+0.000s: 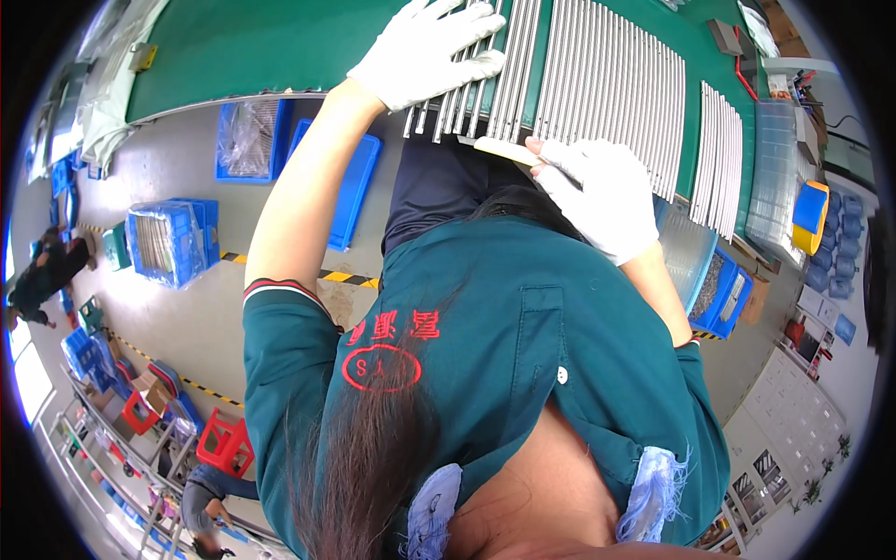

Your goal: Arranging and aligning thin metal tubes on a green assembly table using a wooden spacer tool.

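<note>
My left hand (425, 56), in a white glove, lies with its fingers apart across several thin metal rods (457, 103) near the bench's front edge. My right hand (602, 191), also gloved but with bare fingertips showing, pinches a slim pale-yellow handle (507, 150). A short thin grey tip points left from that handle, close to the rod ends; I cannot make out its exact kind. Just right of my left hand stands a narrow group of rods (519, 75). Farther right, a wide row of rods (611, 89) lies side by side.
The green bench (252, 47) carries a smaller rod group (717, 159) at the right. Beyond it are clear plastic boxes (775, 168) and a yellow-blue tape roll (810, 217). Blue crates (173, 243) stand on the floor at left. Other people (47, 271) are in the distance.
</note>
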`<move>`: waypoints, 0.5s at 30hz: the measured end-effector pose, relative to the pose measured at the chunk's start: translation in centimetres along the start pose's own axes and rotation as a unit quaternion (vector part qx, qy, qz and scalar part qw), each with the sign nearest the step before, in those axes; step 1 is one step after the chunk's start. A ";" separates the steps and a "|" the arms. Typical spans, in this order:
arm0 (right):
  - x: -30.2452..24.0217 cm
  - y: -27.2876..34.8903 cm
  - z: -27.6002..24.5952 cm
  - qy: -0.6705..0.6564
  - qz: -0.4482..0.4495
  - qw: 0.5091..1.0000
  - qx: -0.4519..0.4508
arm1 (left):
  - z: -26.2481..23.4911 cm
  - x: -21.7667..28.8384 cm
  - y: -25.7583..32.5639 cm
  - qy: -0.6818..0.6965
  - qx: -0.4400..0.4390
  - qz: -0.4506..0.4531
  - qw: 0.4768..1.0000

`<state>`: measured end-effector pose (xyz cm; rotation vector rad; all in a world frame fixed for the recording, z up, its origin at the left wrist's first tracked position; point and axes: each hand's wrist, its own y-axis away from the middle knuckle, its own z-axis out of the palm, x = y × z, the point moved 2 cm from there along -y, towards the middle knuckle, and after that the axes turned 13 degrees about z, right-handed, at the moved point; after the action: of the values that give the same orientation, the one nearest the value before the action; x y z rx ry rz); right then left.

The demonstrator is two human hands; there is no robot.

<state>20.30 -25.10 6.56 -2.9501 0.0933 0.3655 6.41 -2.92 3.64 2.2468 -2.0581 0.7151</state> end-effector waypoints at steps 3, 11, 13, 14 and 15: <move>-0.2 -0.1 -0.4 0.038 -0.063 0.997 0.033 | 0.6 -1.3 1.0 0.002 0.005 0.003 1.000; -0.3 -0.8 0.6 0.007 -0.047 0.998 0.035 | -0.1 -1.5 1.7 -0.017 -0.007 -0.009 1.000; -0.4 -0.8 0.8 0.006 -0.039 0.999 0.029 | 0.0 -1.6 1.7 -0.020 -0.008 -0.010 1.000; -0.4 -0.9 0.8 0.006 -0.030 0.999 0.023 | 0.0 -1.6 1.7 -0.017 -0.004 -0.004 1.000; -0.4 -0.9 1.0 0.006 -0.030 0.999 0.022 | 0.1 -1.7 1.8 -0.013 0.000 0.002 1.000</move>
<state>19.72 -24.01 5.89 -2.9039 0.0133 0.3318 4.72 -1.57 2.46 2.2653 -2.0745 0.6893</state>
